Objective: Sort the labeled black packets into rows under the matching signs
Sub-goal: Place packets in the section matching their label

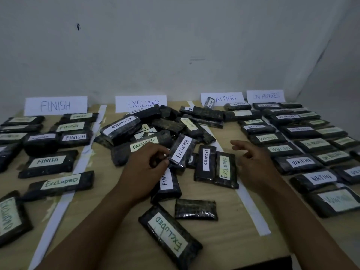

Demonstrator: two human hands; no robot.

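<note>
Four paper signs stand against the wall: FINISH [55, 105], EXCLUDED [141, 103], WAITING [226, 98] and ON PROGRESS [266, 96]. Black labeled packets lie in rows under them, with a loose pile [175, 123] in the middle column. My left hand [145, 164] pinches the lower corner of a tilted EXCLUDED packet [182, 150]. Under that hand lies a FINISH packet [166, 187]. My right hand [251, 160] hovers open over the table, fingers spread, just right of two upright EXCLUDED packets [215, 165].
White paper strips [251, 203] divide the wooden table [231, 240] into columns. An unlabeled-side packet [195, 209] and a large EXCLUDED packet [169, 234] lie near the front edge. Two EXCLUDED packets [60, 185] sit in the FINISH column at front left.
</note>
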